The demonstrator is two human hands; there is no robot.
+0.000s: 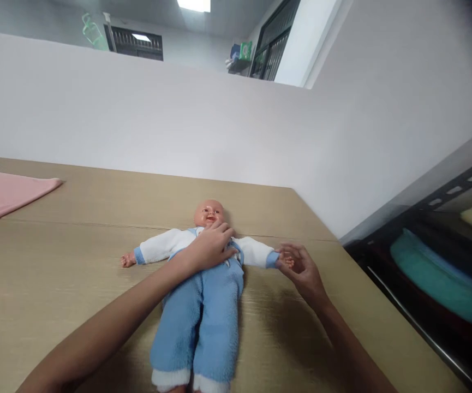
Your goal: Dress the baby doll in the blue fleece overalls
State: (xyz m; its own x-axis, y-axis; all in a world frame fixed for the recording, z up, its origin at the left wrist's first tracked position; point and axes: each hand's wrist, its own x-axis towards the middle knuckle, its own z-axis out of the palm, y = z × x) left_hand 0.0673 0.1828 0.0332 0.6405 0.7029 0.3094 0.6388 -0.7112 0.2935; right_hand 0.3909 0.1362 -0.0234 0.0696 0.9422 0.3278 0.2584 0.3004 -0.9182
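A baby doll (219,289) lies on its back, its head away from me and both arms stretched out sideways. It wears a fluffy suit with blue trousers and white sleeves ending in blue cuffs. My left hand (211,245) lies across its chest below the chin, fingers curled over the front of the suit and hiding part of it. At the doll's arm on the right, my right hand (303,270) has thumb and fingers closed around the small plastic hand (288,261). The doll's other hand (127,260) rests on the tabletop.
The brown tabletop (76,295) meets a white wall (157,114) at the back. A pink cloth (6,194) lies at the left. Beyond the right edge stands a black metal rack (436,203) with folded fabric, including a teal piece (436,278).
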